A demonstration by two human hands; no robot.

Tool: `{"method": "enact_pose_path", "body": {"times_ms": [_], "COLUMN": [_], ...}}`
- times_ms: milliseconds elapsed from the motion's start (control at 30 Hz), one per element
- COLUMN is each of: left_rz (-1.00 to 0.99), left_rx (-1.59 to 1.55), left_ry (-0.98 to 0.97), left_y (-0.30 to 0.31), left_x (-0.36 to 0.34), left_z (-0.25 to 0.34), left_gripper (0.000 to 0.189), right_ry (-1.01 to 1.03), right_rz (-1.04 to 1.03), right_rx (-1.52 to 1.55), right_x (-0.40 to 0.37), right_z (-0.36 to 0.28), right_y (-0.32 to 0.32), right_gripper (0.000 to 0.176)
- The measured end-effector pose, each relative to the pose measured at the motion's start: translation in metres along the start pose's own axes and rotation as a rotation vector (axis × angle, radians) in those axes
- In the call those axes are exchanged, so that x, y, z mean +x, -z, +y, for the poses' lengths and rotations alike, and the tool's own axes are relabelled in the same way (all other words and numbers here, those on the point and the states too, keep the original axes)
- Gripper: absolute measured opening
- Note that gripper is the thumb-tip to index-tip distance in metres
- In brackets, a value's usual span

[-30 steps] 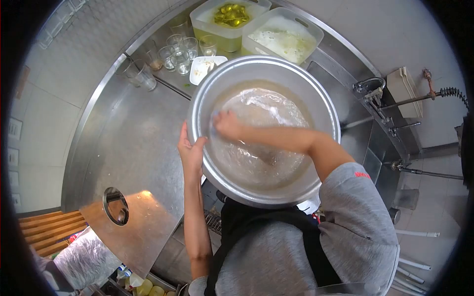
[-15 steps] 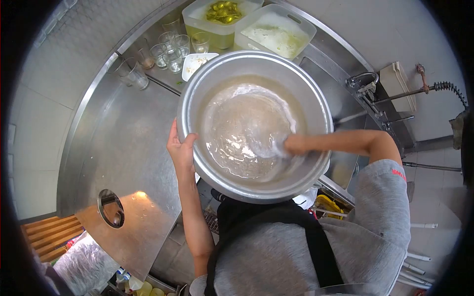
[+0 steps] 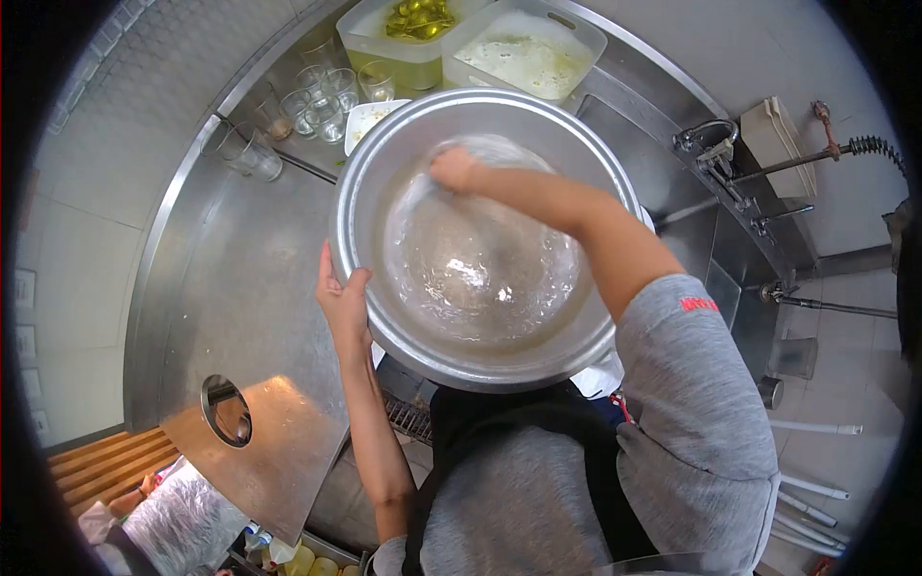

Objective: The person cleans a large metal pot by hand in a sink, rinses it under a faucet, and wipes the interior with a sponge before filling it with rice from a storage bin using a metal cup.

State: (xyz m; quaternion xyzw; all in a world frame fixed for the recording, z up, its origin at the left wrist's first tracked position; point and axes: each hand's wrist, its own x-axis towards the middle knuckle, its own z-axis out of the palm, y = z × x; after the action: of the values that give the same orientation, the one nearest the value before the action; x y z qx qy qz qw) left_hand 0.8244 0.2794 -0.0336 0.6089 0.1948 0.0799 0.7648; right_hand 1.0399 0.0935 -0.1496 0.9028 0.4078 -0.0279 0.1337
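Note:
A big round metal basin (image 3: 480,370) with a thick rim is tilted toward me in front of my apron. Cloudy water (image 3: 471,278) swirls inside it. At its left edge my left hand (image 3: 344,293) grips the rim, thumb over the lip and fingers on the outer wall. My right hand (image 3: 453,171) is inside the basin, at the upper left of the water and close to the wall. Its fingers are curled and partly under the splash; whatever they hold, if anything, is blurred and hidden.
Several drinking glasses (image 3: 327,117) and a small white dish (image 3: 363,123) stand behind the basin. Two plastic tubs (image 3: 538,58) hold soapy liquid, one with yellowish metal items. A faucet (image 3: 706,144) is at the right. The steel counter at left has a round hole (image 3: 227,411).
My right hand has swept from the basin's right side to its upper left, stirring the water. My left hand keeps its grip. The view has shifted slightly.

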Motion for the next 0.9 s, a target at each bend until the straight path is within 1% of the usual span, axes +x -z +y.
{"method": "enact_pose_path", "body": {"times_ms": [33, 67, 100, 133, 167, 200, 233, 267, 300, 333, 367, 433, 500, 533, 567, 633, 667, 733, 800, 900], "left_rz": [0.009, 0.017, 0.025, 0.034, 0.031, 0.03, 0.031, 0.033, 0.034, 0.032, 0.021, 0.003, -0.002, -0.007, -0.006, 0.0, -0.001, -0.001, 0.013, 0.025], "left_rx": [-0.008, 0.0, 0.008, 0.014, 0.004, -0.006, -0.014, -0.021, -0.029, -0.037, -0.023, 0.001, -0.019, -0.03, -0.028, -0.025, -0.027, -0.024, -0.019, -0.018], "left_ry": [-0.008, -0.022, -0.032, -0.041, -0.042, -0.043, -0.046, -0.03, -0.015, 0.0, 0.001, 0.004, 0.004, 0.002, 0.007, 0.02, 0.024, 0.033, 0.008, 0.015], "left_y": [0.001, 0.003, 0.004, 0.004, 0.004, 0.004, 0.004, 0.005, 0.003, 0.001, 0.001, 0.001, 0.001, 0.0, 0.0, 0.001, 0.001, 0.003, 0.006, 0.006], "left_x": [0.001, 0.003, 0.005, 0.006, 0.006, 0.006, 0.006, 0.005, 0.003, 0.002, 0.002, 0.001, 0.002, 0.004, 0.005, 0.004, 0.005, 0.006, 0.009, 0.011], "left_z": [-0.001, -0.002, -0.004, -0.006, -0.007, -0.008, -0.008, -0.006, -0.003, -0.001, 0.0, 0.0, -0.001, -0.001, -0.001, -0.002, -0.002, 0.0, -0.005, -0.007], "left_gripper": [0.064, 0.064, 0.065, 0.065, 0.066, 0.066, 0.066, 0.065, 0.064, 0.063, 0.064, 0.066, 0.064, 0.064, 0.064, 0.064, 0.064, 0.064, 0.068, 0.07], "right_ry": [-0.119, -0.04, -0.034, 0.077, 0.143, 0.172, 0.311, 0.398, 0.534, 0.678, 0.742, 0.884, 0.951, 0.938, 0.926, 0.886, 0.872, 1.027, 1.153, 1.187], "right_rz": [-0.124, -0.253, -0.28, -0.24, -0.372, -0.553, -0.474, -0.456, -0.533, -0.34, -0.181, 0.055, 0.094, 0.155, 0.212, 0.222, 0.226, 0.249, 0.234, 0.189], "right_rx": [-0.054, -0.086, -0.112, -0.109, -0.14, -0.162, -0.017, 0.157, 0.21, 0.452, 0.624, 0.697, 0.63, 0.629, 0.626, 0.621, 0.618, 0.574, 0.663, 0.65], "right_x": [-0.016, -0.038, -0.076, -0.113, -0.142, -0.168, -0.191, -0.211, -0.219, -0.232, -0.235, -0.212, -0.169, -0.14, -0.12, -0.109, -0.107, -0.142, -0.183, -0.166], "right_z": [0.023, 0.049, 0.06, 0.069, 0.065, 0.047, 0.038, 0.022, -0.003, -0.023, -0.051, -0.098, -0.125, -0.133, -0.134, -0.123, -0.121, -0.107, -0.088, -0.092], "right_y": [-0.013, -0.032, -0.025, -0.034, -0.03, -0.001, -0.013, -0.025, 0.003, -0.026, -0.017, -0.003, 0.005, 0.003, -0.001, 0.004, 0.006, -0.006, -0.016, -0.013], "right_gripper": [0.013, 0.013, 0.012, 0.012, 0.012, 0.013, 0.007, 0.006, 0.008, 0.008, 0.009, 0.013, 0.02, 0.021, 0.022, 0.021, 0.021, 0.018, 0.017, 0.014]}}
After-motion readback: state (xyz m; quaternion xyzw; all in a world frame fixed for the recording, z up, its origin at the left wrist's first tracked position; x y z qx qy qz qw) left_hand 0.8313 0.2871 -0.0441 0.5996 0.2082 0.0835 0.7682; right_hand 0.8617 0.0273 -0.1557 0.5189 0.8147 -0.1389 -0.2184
